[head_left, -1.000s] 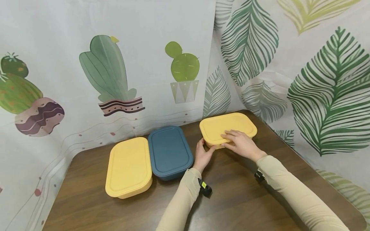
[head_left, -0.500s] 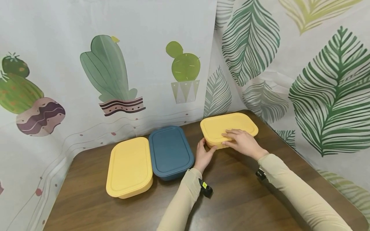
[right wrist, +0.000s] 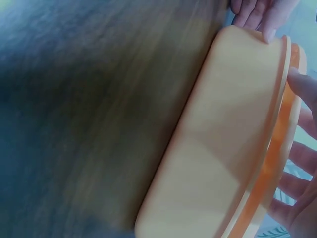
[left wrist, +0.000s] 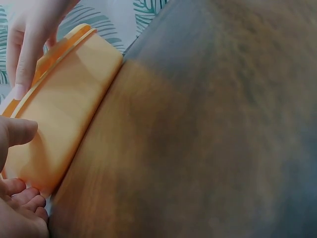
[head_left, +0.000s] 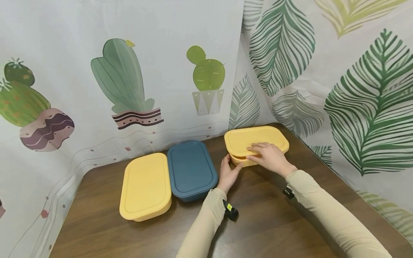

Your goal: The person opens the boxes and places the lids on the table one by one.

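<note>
At the far right of the table in the head view, a yellow lidded food container (head_left: 247, 162) stands with its lid (head_left: 240, 141) raised along the front edge. My left hand (head_left: 227, 175) grips the container's near left corner, thumb on the front wall and fingers round the side. My right hand (head_left: 272, 158) pinches the lid's front rim, thumb beneath and fingers spread on top. From the right wrist view, a gap shows between the lid (right wrist: 270, 166) and the container wall (right wrist: 218, 124). What the container holds is hidden.
A second yellow container (head_left: 146, 186) and a dark blue one (head_left: 192, 170), both lidded, stand side by side to the left on the brown wooden table (head_left: 258, 218). Cloth printed with cacti and leaves hangs behind and to the right.
The lid's front edge has come up off the container, lifted by my right hand, and a gap now shows. My left hand keeps its grip on the corner.
</note>
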Motion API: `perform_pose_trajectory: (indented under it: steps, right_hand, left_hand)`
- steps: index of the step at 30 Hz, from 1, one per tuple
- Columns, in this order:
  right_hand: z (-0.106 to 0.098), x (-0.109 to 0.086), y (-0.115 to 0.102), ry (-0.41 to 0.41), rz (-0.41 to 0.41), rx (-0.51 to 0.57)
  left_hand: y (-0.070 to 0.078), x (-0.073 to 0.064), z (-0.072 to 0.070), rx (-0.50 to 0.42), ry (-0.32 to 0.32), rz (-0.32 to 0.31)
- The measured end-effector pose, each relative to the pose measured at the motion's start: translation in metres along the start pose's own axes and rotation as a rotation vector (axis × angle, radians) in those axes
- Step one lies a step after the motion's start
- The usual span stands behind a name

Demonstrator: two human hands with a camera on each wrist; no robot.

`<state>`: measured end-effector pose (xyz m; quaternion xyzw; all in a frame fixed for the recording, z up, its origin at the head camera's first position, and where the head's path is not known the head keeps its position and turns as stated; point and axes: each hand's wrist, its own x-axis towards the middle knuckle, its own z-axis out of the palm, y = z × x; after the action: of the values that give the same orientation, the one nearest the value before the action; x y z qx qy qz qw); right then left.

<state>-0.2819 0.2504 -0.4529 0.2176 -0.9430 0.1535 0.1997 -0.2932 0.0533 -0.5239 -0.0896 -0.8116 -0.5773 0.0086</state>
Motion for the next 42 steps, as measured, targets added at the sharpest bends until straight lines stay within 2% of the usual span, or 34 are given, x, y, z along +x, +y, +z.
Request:
perform_pose_trajectory:
  steps: [13,27,35,42]
  right_hand:
    - [0.001,0.015,-0.010,-0.051,0.046,0.006]
    - [0.005,0.028,-0.012,-0.075,0.018,-0.003]
    - [-0.001,0.025,-0.014,-0.149,0.095,0.028]
    - [-0.008,0.021,-0.014,-0.170,0.138,0.062]
  left_hand:
    - [-0.005,0.002,-0.005,-0.020,0.034,0.017]
    - [-0.005,0.004,-0.012,-0.015,0.037,0.013]
    - [-0.002,0.002,-0.010,-0.017,0.021,-0.005]
    - [-0.003,0.000,-0.001,0.001,-0.011,0.001]
